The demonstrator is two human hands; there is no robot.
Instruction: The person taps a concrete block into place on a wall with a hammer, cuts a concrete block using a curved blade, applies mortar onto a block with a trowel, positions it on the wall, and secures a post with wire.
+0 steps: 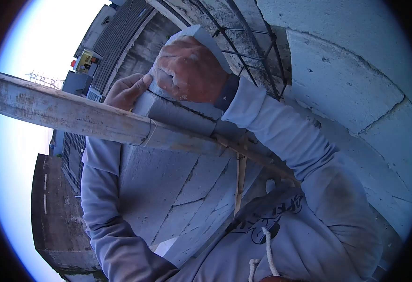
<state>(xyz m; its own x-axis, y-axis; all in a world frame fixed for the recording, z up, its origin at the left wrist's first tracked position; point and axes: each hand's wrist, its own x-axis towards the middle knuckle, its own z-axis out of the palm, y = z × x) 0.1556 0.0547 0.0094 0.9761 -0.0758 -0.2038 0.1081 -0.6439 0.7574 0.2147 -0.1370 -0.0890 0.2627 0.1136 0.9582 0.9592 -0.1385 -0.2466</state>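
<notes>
A pale grey, lightweight concrete block [207, 39] sits on top of the block wall [161, 181], at its end near the rebar cage. My right hand [189, 70] lies over this block with its fingers curled, knuckles up, gripping it; the fingertips are partly hidden. At the block's near left corner is my left hand [127, 91], thumb pressed to the edge and fingers bent round the outer side. The wooden beam hides part of that hand and wrist. A dark mortar joint [180, 104] runs just below the block.
A long wooden beam [74, 113] crosses in front of the wall, with wire tied round it. A rebar cage [248, 44] stands beside the block. Another block wall [342, 80] rises on the right. Roofs [116, 42] and open sky lie beyond on the left.
</notes>
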